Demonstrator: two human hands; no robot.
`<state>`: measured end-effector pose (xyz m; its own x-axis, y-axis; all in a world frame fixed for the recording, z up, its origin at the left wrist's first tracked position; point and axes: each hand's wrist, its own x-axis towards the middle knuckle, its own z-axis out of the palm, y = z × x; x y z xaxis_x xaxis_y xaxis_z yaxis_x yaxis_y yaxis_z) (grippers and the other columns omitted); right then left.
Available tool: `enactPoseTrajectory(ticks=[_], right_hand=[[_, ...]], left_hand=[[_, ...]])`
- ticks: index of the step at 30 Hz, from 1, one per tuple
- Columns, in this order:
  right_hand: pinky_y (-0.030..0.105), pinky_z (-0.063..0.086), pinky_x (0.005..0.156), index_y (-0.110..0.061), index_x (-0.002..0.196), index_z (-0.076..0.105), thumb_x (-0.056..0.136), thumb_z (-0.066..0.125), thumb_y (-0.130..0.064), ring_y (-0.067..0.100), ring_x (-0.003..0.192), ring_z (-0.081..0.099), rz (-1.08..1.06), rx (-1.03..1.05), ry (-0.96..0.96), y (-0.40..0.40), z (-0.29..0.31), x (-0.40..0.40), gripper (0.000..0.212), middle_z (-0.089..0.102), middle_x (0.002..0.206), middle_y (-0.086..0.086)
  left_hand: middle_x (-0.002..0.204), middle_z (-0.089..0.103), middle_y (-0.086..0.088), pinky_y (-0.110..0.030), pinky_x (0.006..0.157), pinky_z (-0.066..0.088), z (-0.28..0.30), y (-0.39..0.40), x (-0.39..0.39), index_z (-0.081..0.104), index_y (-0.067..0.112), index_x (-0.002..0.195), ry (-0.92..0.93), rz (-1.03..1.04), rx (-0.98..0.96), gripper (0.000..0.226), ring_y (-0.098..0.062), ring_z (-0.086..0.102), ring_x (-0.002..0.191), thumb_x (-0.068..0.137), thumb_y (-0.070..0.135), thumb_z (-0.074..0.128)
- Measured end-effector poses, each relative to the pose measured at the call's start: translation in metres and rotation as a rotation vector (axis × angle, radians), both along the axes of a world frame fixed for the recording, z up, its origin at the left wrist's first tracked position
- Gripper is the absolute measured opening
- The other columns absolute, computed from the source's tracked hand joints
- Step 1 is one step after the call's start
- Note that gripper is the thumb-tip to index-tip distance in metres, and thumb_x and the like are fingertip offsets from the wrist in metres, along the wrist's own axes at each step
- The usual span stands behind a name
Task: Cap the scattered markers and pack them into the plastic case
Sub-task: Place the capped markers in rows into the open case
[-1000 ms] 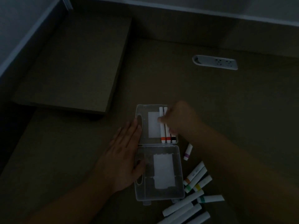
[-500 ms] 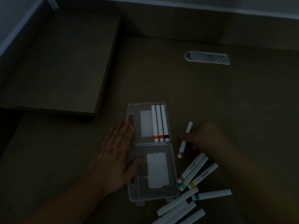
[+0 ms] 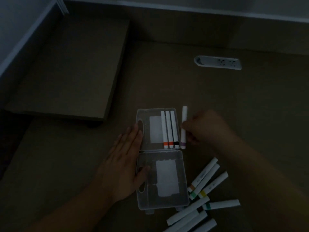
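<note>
The clear plastic case (image 3: pixel 184 181) lies open on the desk, its far half holding three white capped markers (image 3: pixel 168 129) with orange, red and black bands. My right hand (image 3: pixel 205 128) grips a white marker with a purple band (image 3: pixel 184 114), held lengthwise just right of the far half's edge. My left hand (image 3: pixel 125 164) lies flat with fingers spread against the case's left side, thumb on the near half. Several white markers (image 3: pixel 207 183) lie scattered to the right of the near half.
A raised wooden platform (image 3: pixel 70 69) stands at the back left. A white power socket strip (image 3: pixel 217 62) is set into the desk at the back right. More markers (image 3: pixel 189 220) lie at the near edge of view. The scene is dim.
My right hand left the case, picked the purple-banded marker off the desk and has carried it up beside the far half. My left hand has stayed on the case.
</note>
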<state>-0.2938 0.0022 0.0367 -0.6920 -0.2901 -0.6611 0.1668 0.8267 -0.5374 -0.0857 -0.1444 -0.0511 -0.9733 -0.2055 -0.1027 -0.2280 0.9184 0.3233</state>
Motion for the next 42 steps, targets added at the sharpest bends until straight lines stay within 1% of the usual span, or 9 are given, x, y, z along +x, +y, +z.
enactPoseTrajectory(ticks=[7,13,16,19,24,31,34,40,42], right_hand=[[0.026,0.050,0.057,-0.014,0.101,0.064,0.087,0.071,-0.028,0.014,0.074,0.067,0.130,-0.021,0.025,-0.055,-0.020,0.014,0.021,0.066,0.085,0.003],[0.033,0.058,0.073,-0.012,0.089,0.063,0.086,0.070,-0.018,0.019,0.083,0.067,0.195,0.021,0.197,-0.062,-0.028,0.020,0.010,0.065,0.088,0.005],[0.031,0.055,0.063,-0.010,0.088,0.065,0.083,0.071,-0.017,0.023,0.080,0.068,0.201,0.034,0.248,-0.064,-0.030,0.021,0.010,0.067,0.087,0.008],[0.030,0.054,0.066,-0.011,0.086,0.064,0.085,0.071,-0.018,0.022,0.084,0.067,0.226,0.051,0.241,-0.064,-0.031,0.018,0.009,0.067,0.090,0.008],[0.033,0.053,0.075,-0.009,0.105,0.065,0.084,0.076,-0.026,0.022,0.094,0.067,0.291,0.117,0.221,-0.066,-0.031,0.016,0.029,0.066,0.097,0.006],[0.041,0.059,0.081,-0.014,0.091,0.062,0.082,0.077,-0.026,0.022,0.086,0.069,0.322,0.127,0.209,-0.069,-0.035,0.013,0.022,0.068,0.090,0.007],[0.037,0.058,0.080,-0.021,0.077,0.054,0.083,0.076,-0.027,0.019,0.084,0.067,0.351,0.125,0.208,-0.070,-0.034,0.013,0.024,0.064,0.086,0.004],[0.026,0.050,0.057,-0.015,0.087,0.062,0.088,0.069,-0.031,0.013,0.070,0.066,0.220,0.053,0.076,-0.044,-0.010,0.001,0.017,0.066,0.083,0.005],[0.026,0.046,0.054,-0.015,0.083,0.063,0.091,0.066,-0.034,0.014,0.067,0.064,0.198,0.101,0.124,-0.013,0.008,-0.009,0.021,0.066,0.078,0.005]], left_hand=[[0.159,-0.027,0.008,-0.032,0.121,-0.005,0.000,0.000,-0.001,-0.013,0.023,0.154,0.024,0.000,0.019,0.092,-0.005,-0.023,0.146,0.089,0.073,0.030],[0.159,-0.029,0.006,-0.038,0.123,0.001,-0.001,0.002,-0.001,-0.017,0.022,0.153,0.008,0.002,0.020,0.092,-0.008,-0.024,0.146,0.089,0.074,0.022],[0.160,-0.025,0.004,-0.040,0.123,0.004,-0.001,0.002,-0.002,-0.014,0.021,0.154,0.015,0.001,0.031,0.092,-0.010,-0.021,0.148,0.088,0.073,0.025],[0.160,-0.027,0.006,-0.039,0.123,0.002,-0.002,0.002,-0.002,-0.016,0.023,0.153,0.016,-0.002,0.042,0.092,-0.009,-0.022,0.147,0.088,0.073,0.026],[0.160,-0.027,0.005,-0.038,0.123,0.002,0.000,0.002,-0.001,-0.017,0.023,0.153,0.021,-0.001,0.026,0.091,-0.009,-0.023,0.147,0.089,0.071,0.026],[0.160,-0.026,0.004,-0.038,0.123,0.002,0.000,0.002,-0.002,-0.016,0.023,0.154,0.014,-0.004,0.015,0.092,-0.009,-0.022,0.147,0.089,0.071,0.028],[0.160,-0.026,0.004,-0.036,0.123,-0.002,0.001,0.002,-0.002,-0.015,0.022,0.154,0.010,-0.003,0.011,0.092,-0.008,-0.022,0.147,0.089,0.073,0.025],[0.160,-0.025,0.005,-0.037,0.122,0.000,0.003,0.003,-0.003,-0.015,0.021,0.154,0.012,-0.005,0.023,0.094,-0.006,-0.021,0.147,0.088,0.074,0.026],[0.160,-0.026,0.006,-0.036,0.122,-0.001,0.002,0.003,-0.002,-0.016,0.021,0.154,0.018,-0.010,0.013,0.094,-0.005,-0.022,0.146,0.088,0.074,0.024]])
